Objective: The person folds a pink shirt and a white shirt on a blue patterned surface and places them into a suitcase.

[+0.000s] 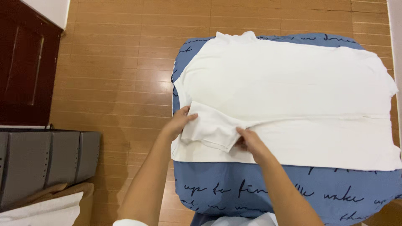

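A white T-shirt (289, 88) lies spread flat on a surface covered by a blue cloth (251, 190) with dark script lettering. Its near long edge is folded over toward the middle. A short sleeve (211, 127) lies folded back across the shirt at the left end. My left hand (179, 122) grips the left edge of that sleeve, thumb on top. My right hand (250, 141) pinches the sleeve's right corner where it meets the folded edge.
Wooden plank floor (117, 75) surrounds the covered surface. A grey fabric box (42, 161) stands at the left, with beige and white folded cloth (46, 207) in front of it. A dark wooden door (25, 62) is at the upper left.
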